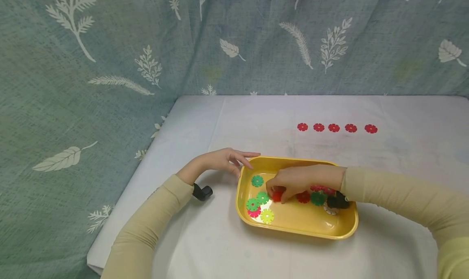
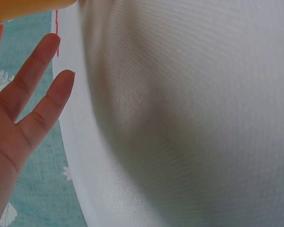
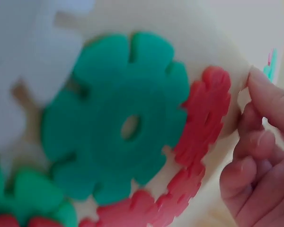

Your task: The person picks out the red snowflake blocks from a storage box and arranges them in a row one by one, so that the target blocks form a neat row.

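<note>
A yellow plastic bin (image 1: pixel 296 226) holds notched, flower-shaped plastic discs. My left hand (image 1: pixel 227 160) rests at its left rim, fingers extended; in the left wrist view, the left hand's spread fingers (image 2: pixel 42 94) show beneath the yellow edge. Inside the bin, my right hand (image 1: pixel 293 181) pinches a red disc (image 1: pixel 277 196) between thumb and fingers. The right wrist view shows the right hand (image 3: pixel 265 156) with curled fingers, beside a large green disc (image 3: pixel 99 123) and a red disc (image 3: pixel 208 116); the pinched disc cannot be made out there.
Several red discs (image 1: pixel 334 128) lie in a row on the white cloth beyond the bin. Green discs (image 1: pixel 257 181), a yellow disc (image 1: pixel 267 216) and a white disc (image 1: pixel 331 209) lie in the bin. A leaf-patterned curtain (image 1: pixel 256 38) hangs behind the table.
</note>
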Demonstrator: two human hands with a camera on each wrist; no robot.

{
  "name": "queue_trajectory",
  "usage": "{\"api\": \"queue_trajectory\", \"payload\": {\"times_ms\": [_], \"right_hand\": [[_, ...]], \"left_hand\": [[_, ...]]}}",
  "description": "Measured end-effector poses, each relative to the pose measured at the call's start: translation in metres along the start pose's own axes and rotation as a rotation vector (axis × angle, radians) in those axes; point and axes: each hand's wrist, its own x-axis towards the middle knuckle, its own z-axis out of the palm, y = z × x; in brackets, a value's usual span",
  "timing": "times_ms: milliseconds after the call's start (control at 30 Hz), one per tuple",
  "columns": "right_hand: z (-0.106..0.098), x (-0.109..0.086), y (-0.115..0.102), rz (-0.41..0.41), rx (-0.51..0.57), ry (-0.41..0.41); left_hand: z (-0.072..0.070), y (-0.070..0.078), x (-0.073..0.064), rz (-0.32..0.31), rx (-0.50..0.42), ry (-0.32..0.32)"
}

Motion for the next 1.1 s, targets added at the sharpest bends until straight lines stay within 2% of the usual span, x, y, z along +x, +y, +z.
{"api": "queue_trajectory", "payload": {"times_ms": [200,467,633,800,1100], "right_hand": [[-0.003,-0.001,0.0,0.027,0.1,0.022],[-0.012,-0.004,-0.001,0.011,0.264,0.144],[-0.026,-0.011,-0.005,0.038,0.387,0.233],[-0.044,-0.02,-0.008,0.107,0.41,0.296],[-0.07,-0.03,-0.002,0.13,0.356,0.416]], "left_hand": [[0.0,0.001,0.0,-0.004,0.005,0.005],[0.0,-0.001,0.0,-0.004,0.0,0.006],[0.0,-0.002,0.0,-0.003,0.002,0.008],[-0.001,-0.001,-0.001,-0.001,0.012,0.007],[0.0,-0.002,0.0,0.002,0.015,0.002]]}}
